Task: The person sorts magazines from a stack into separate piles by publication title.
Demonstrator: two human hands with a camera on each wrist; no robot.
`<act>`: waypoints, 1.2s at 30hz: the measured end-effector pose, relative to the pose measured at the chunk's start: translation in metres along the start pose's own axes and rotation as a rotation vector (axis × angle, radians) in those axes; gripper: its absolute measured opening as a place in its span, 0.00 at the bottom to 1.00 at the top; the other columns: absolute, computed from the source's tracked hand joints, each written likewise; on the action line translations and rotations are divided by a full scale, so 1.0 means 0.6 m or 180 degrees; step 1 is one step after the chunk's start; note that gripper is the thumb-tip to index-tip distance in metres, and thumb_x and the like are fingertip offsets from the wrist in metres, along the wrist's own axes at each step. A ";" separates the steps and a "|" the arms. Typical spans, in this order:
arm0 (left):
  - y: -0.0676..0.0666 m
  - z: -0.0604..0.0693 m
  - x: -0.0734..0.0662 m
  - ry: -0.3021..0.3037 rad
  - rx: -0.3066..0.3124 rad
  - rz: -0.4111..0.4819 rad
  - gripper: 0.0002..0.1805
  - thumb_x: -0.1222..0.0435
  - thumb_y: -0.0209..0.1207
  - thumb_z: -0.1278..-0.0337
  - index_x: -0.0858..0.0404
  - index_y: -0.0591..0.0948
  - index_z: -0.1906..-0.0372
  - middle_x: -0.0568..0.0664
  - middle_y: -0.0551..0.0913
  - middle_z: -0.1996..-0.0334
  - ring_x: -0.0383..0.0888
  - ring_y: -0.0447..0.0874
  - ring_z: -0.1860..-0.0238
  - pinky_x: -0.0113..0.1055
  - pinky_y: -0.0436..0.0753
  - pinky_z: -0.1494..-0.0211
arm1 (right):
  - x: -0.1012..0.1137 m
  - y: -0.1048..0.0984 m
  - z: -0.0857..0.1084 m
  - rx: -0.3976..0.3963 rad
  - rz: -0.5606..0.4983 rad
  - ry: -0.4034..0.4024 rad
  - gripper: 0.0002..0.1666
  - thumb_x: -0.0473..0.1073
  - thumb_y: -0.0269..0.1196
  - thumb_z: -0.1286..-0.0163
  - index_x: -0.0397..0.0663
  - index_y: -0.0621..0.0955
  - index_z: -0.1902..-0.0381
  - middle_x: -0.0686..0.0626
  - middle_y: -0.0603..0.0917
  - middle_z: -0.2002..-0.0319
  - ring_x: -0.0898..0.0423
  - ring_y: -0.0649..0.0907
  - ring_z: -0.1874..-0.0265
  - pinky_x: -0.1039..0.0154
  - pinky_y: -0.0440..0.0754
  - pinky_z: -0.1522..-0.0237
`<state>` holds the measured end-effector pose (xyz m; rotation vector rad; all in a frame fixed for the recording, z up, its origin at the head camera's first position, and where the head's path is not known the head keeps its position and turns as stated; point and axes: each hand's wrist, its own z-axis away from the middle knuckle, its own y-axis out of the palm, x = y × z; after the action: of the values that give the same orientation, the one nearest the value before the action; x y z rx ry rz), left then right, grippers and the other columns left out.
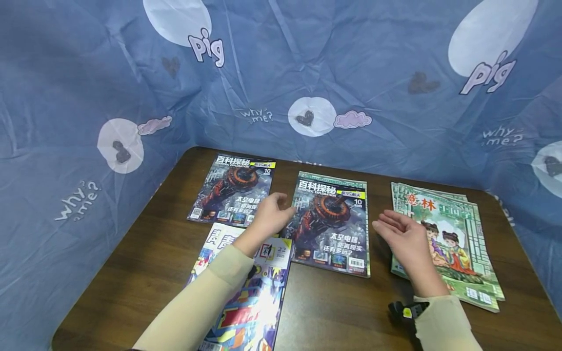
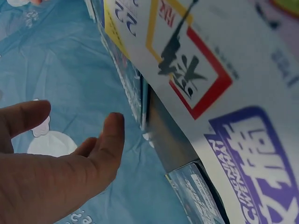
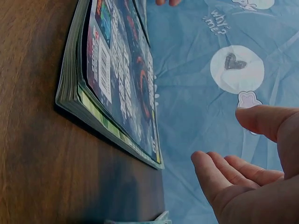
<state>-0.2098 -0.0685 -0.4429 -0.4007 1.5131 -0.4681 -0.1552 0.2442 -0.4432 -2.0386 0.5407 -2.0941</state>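
Note:
My left hand (image 1: 271, 215) hovers between two dark magazines with an orange ring-shaped machine on the cover, its thumb and fingers apart and nothing held. The left dark magazine (image 1: 228, 185) lies flat at the back left. In the middle, the other dark magazine (image 1: 327, 229) rests on a green-edged magazine (image 1: 361, 184); the right wrist view shows their page edges. Over the left edge of a stack of green magazines (image 1: 454, 239) hangs my right hand (image 1: 408, 241), fingers loosely bent and empty. Both wrist views show a gap between thumb and fingers.
Colourful magazines (image 1: 250, 297) overlap at the front left, partly under my left forearm. All lie on a brown wooden table (image 1: 351, 312). A blue patterned cloth (image 1: 272, 63) hangs behind and along the sides. A black strap (image 1: 406, 310) is at my right wrist.

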 end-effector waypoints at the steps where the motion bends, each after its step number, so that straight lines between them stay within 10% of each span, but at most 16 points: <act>1: 0.000 -0.002 0.000 -0.0026 0.0029 -0.0047 0.27 0.64 0.66 0.38 0.74 0.76 0.38 0.63 0.81 0.46 0.58 0.80 0.45 0.50 0.78 0.40 | 0.000 0.002 -0.001 0.0037 0.0036 0.0022 0.37 0.49 0.69 0.29 0.33 0.73 0.32 0.36 0.80 0.39 0.59 0.83 0.46 0.76 0.78 0.52; 25: 0.020 -0.047 0.001 -0.0579 0.0512 -0.0422 0.26 0.61 0.66 0.37 0.76 0.78 0.42 0.65 0.80 0.45 0.59 0.78 0.44 0.51 0.79 0.40 | -0.023 0.041 -0.041 0.0245 0.0355 0.0483 0.37 0.48 0.67 0.29 0.30 0.72 0.32 0.34 0.80 0.40 0.42 0.80 0.41 0.51 0.78 0.40; 36: 0.024 -0.052 0.002 -0.0795 0.0552 -0.0217 0.16 0.63 0.67 0.39 0.74 0.79 0.58 0.58 0.78 0.62 0.47 0.78 0.73 0.40 0.81 0.66 | -0.028 0.044 -0.048 0.0246 0.0431 0.0554 0.37 0.48 0.67 0.29 0.28 0.72 0.33 0.33 0.81 0.41 0.42 0.82 0.44 0.53 0.80 0.43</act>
<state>-0.2403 -0.0558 -0.4521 -0.3613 1.2104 -0.5765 -0.1863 0.2304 -0.4686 -1.7381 0.5960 -2.1871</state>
